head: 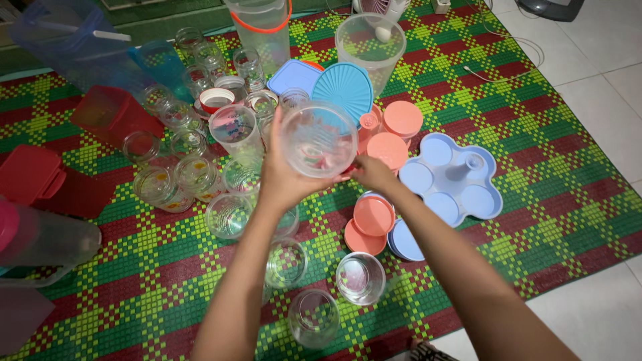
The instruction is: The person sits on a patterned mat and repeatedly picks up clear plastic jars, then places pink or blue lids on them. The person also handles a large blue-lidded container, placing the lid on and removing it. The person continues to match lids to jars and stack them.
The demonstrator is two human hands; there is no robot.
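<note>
I'm seeing the left hand [284,175] gripping a clear plastic container [319,138], lifting it mouth-up at the centre of the frame. The right hand [373,174] is touching its lower right edge; I cannot tell its grasp. Salmon lids [373,215] are lying just below, on the checked mat [167,267].

Right hand's fingers [361,168] behind clear jar [319,138]

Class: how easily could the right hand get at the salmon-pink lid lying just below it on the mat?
Probably yes: the right hand looks empty, and the pink lid lies uncovered just beneath it; only the left hand holds the clear jar.
</note>
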